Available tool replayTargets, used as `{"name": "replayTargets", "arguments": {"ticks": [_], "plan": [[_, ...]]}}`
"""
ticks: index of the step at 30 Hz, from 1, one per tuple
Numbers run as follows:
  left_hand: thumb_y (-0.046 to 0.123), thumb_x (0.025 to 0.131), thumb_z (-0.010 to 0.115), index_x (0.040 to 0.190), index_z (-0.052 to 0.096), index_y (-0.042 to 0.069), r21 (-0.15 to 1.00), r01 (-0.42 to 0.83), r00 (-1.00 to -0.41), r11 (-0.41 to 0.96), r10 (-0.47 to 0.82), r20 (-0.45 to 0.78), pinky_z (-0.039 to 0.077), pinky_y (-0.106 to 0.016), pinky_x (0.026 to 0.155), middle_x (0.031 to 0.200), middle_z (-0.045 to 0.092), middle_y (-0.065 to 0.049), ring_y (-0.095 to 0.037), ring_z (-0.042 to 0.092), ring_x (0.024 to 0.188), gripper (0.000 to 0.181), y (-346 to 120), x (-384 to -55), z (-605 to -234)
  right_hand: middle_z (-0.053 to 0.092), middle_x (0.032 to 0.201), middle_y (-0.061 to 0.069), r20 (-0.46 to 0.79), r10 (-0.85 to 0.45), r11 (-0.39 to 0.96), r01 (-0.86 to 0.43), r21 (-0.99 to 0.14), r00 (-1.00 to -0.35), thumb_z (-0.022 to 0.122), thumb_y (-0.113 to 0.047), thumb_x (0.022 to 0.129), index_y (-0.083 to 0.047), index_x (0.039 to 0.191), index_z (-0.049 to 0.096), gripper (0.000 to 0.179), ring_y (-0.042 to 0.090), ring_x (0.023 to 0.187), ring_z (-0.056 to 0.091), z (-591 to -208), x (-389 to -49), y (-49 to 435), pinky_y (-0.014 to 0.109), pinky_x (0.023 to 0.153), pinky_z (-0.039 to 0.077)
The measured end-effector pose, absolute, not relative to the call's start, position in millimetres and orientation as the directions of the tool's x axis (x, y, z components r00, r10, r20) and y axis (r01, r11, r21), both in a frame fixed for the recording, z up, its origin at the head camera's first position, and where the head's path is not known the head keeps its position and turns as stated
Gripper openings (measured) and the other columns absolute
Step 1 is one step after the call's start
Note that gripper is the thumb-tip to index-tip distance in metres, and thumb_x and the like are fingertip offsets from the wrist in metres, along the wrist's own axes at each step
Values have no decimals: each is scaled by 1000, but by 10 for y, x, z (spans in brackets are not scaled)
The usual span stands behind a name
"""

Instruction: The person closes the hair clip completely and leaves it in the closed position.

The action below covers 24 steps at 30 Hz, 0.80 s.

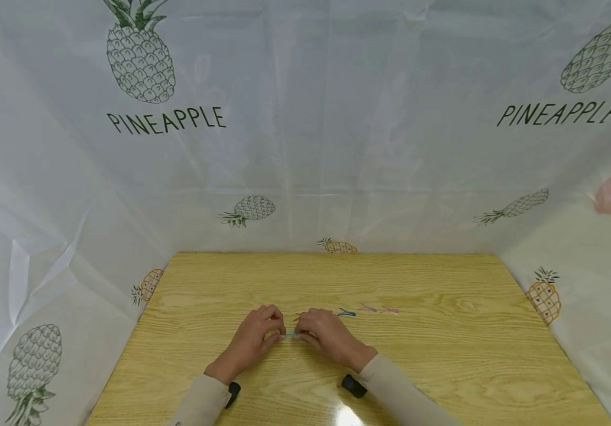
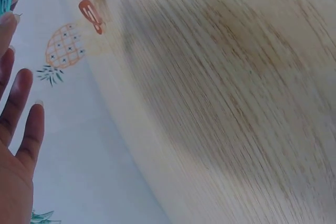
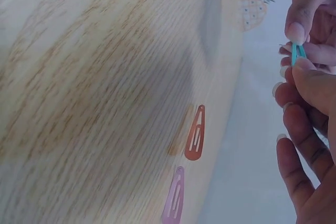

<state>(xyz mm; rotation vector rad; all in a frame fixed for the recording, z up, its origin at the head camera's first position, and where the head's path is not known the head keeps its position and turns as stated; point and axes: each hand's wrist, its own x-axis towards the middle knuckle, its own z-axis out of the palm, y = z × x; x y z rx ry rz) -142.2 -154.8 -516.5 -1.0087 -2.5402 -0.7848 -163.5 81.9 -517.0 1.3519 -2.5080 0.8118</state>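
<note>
A small turquoise snap hair clip (image 1: 291,335) spans the gap between both hands, over the front middle of the table. My left hand (image 1: 254,334) pinches one end between thumb and fingers. On the other end, my right hand (image 1: 332,337) has a pinch grip too. The right wrist view shows the clip (image 3: 298,52) between the two thumbs, its slot visible. Just beyond the right hand lies an orange-brown hair clip (image 3: 195,135), mostly covered by that hand in the head view. A pink-purple clip (image 3: 174,198) lies beside it.
Farther right in that row are a blue hair clip (image 1: 346,312) and two pink clips (image 1: 367,307), (image 1: 389,310) on the wood-grain table (image 1: 443,367). White pineapple-print sheeting (image 1: 305,148) rises behind and at both sides. Black wrist cameras (image 1: 354,386) sit below the sleeves.
</note>
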Motion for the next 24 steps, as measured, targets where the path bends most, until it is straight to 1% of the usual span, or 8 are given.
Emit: {"name": "replayTargets", "arguments": {"ticks": [4, 7, 10, 13, 18, 21, 24], "plan": [[5, 82, 89, 84, 73, 15, 387, 709, -704, 590, 555, 443, 49, -36, 78, 103, 60, 7, -12, 57, 91, 19, -1555, -1429, -5173, 70, 92, -8, 410, -727, 412, -828, -380, -551, 77, -10, 96, -15, 97, 78, 5, 5, 80, 60, -5201, -1648, 834, 20, 74, 50], [5, 83, 88, 85, 74, 16, 393, 714, -699, 580, 567, 435, 50, -37, 79, 103, 59, 8, -10, 56, 91, 19, -1566, -1428, -5184, 70, 92, -8, 419, -733, 399, -837, -374, -537, 78, -10, 96, -14, 96, 78, 4, 5, 79, 59, -5215, -1653, 845, 19, 74, 48], [6, 85, 87, 87, 75, 17, 401, 712, -702, 577, 575, 420, 51, -38, 81, 103, 59, 8, -10, 55, 92, 17, -1576, -1426, -5196, 70, 93, -7, 410, -744, 390, -842, -374, -527, 77, -10, 97, -14, 98, 79, 4, 4, 80, 59, -5215, -1650, 850, 20, 77, 49], [7, 86, 85, 90, 77, 18, 420, 702, -712, 575, 576, 402, 52, -37, 82, 104, 58, 9, -10, 56, 94, 14, -1588, -1421, -5201, 71, 95, -6, 381, -756, 389, -833, -394, -533, 75, -12, 98, -13, 100, 79, 4, 4, 82, 59, -5200, -1636, 859, 21, 80, 50], [10, 91, 82, 92, 78, 16, 504, 643, -761, 577, 558, 331, 53, -35, 83, 105, 58, 9, -10, 56, 95, 8, -1606, -1413, -5202, 72, 97, -6, 358, -745, 417, -813, -407, -562, 77, -14, 97, -14, 100, 79, 4, 4, 84, 61, -5195, -1615, 866, 23, 82, 52], [13, 95, 79, 92, 76, 16, 573, 586, -795, 573, 542, 271, 53, -35, 85, 106, 58, 9, -14, 56, 97, 5, -1610, -1406, -5195, 71, 99, -7, 382, -728, 438, -815, -379, -569, 81, -15, 95, -16, 101, 79, 7, 5, 87, 63, -5207, -1605, 857, 24, 81, 52], [14, 98, 77, 91, 75, 15, 643, 537, -814, 546, 535, 226, 52, -39, 87, 107, 57, 8, -20, 57, 99, 7, -1615, -1402, -5195, 71, 102, -7, 424, -715, 452, -830, -327, -556, 87, -16, 90, -18, 103, 78, 16, 8, 91, 65, -5215, -1594, 850, 26, 81, 53]]}}
